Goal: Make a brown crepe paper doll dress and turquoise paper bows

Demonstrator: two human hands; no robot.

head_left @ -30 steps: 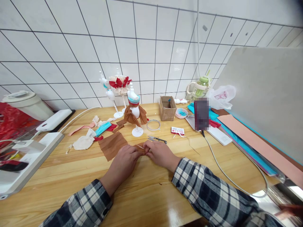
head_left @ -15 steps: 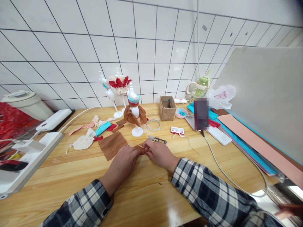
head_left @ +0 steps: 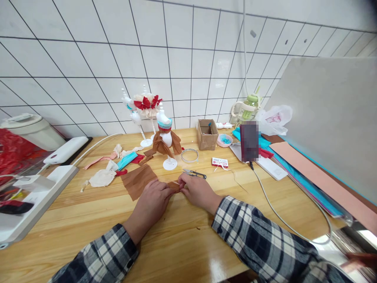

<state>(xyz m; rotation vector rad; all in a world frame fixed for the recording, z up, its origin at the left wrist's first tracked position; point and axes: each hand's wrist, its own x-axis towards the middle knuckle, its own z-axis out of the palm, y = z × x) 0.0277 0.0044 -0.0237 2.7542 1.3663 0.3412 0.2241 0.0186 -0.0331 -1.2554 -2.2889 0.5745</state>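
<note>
Fabric lies between the person's two hands: a small brown strip (head_left: 174, 187), low on the desk (head_left: 179, 239) near its front edge. The left hand (head_left: 153, 200) is palm down with its fingers close together, bent over the strip's left end; its thumb side is partly hidden, so I cannot tell how firmly it grips. The right hand (head_left: 196, 192) pinches the other end between thumb and forefinger, its remaining fingers curled. A thin pale sliver shows at those fingertips, too small to identify.

Just beyond the left hand, a larger brown cloth (head_left: 137, 181) lies flat. Snips (head_left: 196, 174) rest just behind the right hand, partly covered by it. Farther back stands a white dress form (head_left: 166, 138) on a round base, upright, with blue and red bands around its top and brown fabric hanging at its sides. A silvery ring (head_left: 190, 161) lies just right of that base, and a red-and-white packet (head_left: 220, 162) is farther right.

To the left are a folded turquoise cloth (head_left: 127, 160) and a crumpled cream cloth (head_left: 102, 179). An open cardboard box (head_left: 207, 141) sits near the wall, a pink bowl (head_left: 224, 145) of blue scraps just beside it.
</note>
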